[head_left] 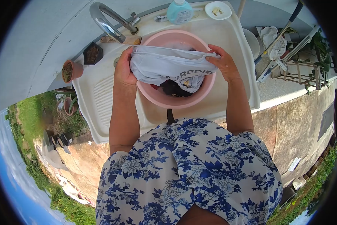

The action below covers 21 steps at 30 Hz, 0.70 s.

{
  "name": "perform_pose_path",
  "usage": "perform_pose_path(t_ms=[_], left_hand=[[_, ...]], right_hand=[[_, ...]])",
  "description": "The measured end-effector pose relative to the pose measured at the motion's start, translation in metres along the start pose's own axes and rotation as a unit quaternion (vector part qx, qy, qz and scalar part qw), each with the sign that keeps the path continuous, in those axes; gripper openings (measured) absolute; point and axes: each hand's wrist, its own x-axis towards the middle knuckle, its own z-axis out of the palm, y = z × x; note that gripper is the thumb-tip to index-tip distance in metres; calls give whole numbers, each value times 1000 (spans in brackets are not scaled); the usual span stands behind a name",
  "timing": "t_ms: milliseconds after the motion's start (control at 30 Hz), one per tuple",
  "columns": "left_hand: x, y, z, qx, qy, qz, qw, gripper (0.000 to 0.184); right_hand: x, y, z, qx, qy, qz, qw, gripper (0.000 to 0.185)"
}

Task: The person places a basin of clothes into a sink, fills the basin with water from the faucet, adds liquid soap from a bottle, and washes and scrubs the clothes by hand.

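A white printed cloth garment (157,65), probably a T-shirt, is stretched between my two hands above a pink basin (159,100). My left hand (125,67) grips its left end, and my right hand (224,63) pinches its right end between thumb and fingers. Dark lettering shows on the cloth's right part, and its lower folds hang into the basin. Inside the basin lies dark wet-looking clothing (173,89), with some suds behind the white cloth. The basin stands in a white sink (232,41).
A chrome faucet (110,24) arches over the sink's left back. Behind the basin are a light-blue bottle (179,13), a brush (161,18) and a small white dish (218,10). Plant pots (73,71) stand left; a ribbed washboard area (105,95) is beside the basin. Poles (281,33) lean at right.
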Motion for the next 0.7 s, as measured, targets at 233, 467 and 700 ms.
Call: perform_pose_path(t_ms=[233, 467, 700], left_hand=[[-5, 6, -5, 70, -27, -12, 997, 35], [-19, 12, -7, 388, -45, 5, 920, 44], [-23, 21, -12, 810, -55, 86, 577, 31]], right_hand=[[21, 10, -5, -390, 23, -97, 916, 32], [32, -1, -14, -283, 74, -76, 953, 32], [31, -26, -4, -165, 91, -56, 980, 34]])
